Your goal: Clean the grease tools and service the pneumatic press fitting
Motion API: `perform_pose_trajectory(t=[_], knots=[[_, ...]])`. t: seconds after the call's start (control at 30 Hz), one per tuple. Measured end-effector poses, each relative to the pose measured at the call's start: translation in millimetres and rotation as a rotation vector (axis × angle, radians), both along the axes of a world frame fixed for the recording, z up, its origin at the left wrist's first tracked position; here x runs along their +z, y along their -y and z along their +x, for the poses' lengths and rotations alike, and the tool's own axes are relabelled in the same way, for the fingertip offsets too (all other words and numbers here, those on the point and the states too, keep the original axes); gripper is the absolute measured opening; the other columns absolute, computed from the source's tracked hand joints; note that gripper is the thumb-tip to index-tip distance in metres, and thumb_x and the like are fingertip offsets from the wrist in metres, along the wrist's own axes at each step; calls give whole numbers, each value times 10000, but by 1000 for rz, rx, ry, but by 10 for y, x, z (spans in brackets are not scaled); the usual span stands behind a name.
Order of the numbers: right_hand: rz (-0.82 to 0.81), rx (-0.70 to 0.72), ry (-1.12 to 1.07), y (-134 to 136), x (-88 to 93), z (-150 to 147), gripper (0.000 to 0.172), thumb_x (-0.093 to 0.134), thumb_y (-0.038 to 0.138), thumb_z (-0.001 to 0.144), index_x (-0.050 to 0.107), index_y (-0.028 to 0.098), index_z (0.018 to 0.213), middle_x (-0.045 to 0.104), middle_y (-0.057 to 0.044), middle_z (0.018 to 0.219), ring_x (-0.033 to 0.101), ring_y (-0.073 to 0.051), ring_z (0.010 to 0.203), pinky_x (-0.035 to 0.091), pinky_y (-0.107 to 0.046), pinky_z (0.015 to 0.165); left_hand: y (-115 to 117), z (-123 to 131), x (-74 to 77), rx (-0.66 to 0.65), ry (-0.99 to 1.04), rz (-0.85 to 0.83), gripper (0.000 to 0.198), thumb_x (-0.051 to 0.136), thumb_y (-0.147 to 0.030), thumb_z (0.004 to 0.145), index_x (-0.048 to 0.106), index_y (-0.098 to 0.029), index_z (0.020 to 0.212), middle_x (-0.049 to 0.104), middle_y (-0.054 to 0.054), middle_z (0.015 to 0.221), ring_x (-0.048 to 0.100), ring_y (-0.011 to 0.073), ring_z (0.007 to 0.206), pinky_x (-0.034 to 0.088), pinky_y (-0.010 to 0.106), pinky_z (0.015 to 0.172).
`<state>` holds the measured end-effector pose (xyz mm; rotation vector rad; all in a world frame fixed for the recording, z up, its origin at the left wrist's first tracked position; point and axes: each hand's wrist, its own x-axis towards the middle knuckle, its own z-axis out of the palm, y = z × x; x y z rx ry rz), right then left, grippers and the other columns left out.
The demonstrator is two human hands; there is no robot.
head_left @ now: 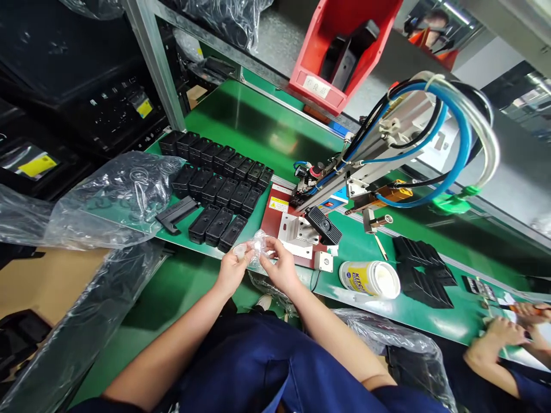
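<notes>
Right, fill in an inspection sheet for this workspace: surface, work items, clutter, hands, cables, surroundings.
Surface: green bench top, glossy, with glare.
Work items: crumpled clear plastic, held; black housings in rows, mostly to its left.
Clutter: plastic sheeting over the bench's left end; white tub near the machine.
Hands: left hand and right hand both pinch the clear plastic.
Cables: blue tube loops out at the machine's right.
Surroundings: red bin above, holding black parts; co-worker's hands at far right, blurred.
</notes>
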<state>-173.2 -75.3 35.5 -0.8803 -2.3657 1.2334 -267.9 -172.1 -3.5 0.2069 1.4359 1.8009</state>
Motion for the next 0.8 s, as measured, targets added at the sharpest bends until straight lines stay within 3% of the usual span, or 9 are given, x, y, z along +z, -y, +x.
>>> perform_pose_trajectory(t=[0.13, 0.27, 0.5, 0.67, 0.8], knots=[[181, 31, 176, -97, -80, -144, 260, 524, 244, 840, 563, 194, 1092, 691, -43, 991, 635, -150, 841, 501, -267, 715, 46, -90, 0, 9, -93, -46, 410, 735, -436, 689, 693, -177, 1004, 713, 93, 1053, 637, 252, 1017, 448, 391, 975], [295, -14, 307, -204, -279, -371, 249, 528, 261, 866, 602, 174, 1086, 694, -76, 998, 606, -223, 933, 432, -370, 837, 159, -196, -6, 65, -128, -72, 427, 663, -469, 771, 665, -177, 1083, 658, 112, 1184, 599, 242, 1117, 405, 378, 1024], [460, 22, 453, -252, -552, -560, 462, 538, 444, 891, 568, 148, 1245, 636, -168, 1175, 464, -340, 1147, 308, -484, 920, 283, -326, 96, 134, -10, 5, 487, 608, -538, 803, 636, -179, 1131, 608, 136, 1268, 586, 260, 1148, 420, 386, 981], [470, 9, 428, -209, -559, -613, 519, 506, 517, 897, 567, 152, 1262, 619, -172, 1216, 455, -334, 1159, 321, -488, 924, 261, -375, 176, 131, 91, 96, 521, 586, -597, 794, 628, -196, 1123, 603, 135, 1289, 560, 276, 1192, 418, 394, 957], [424, -21, 320, -163, -414, -571, 428, 457, 421, 945, 576, 151, 1255, 566, -152, 1313, 419, -323, 1236, 327, -489, 963, 245, -401, 266, 124, 139, 144, 520, 603, -628, 762, 659, -204, 1059, 600, 123, 1299, 515, 293, 1244, 407, 414, 973]])
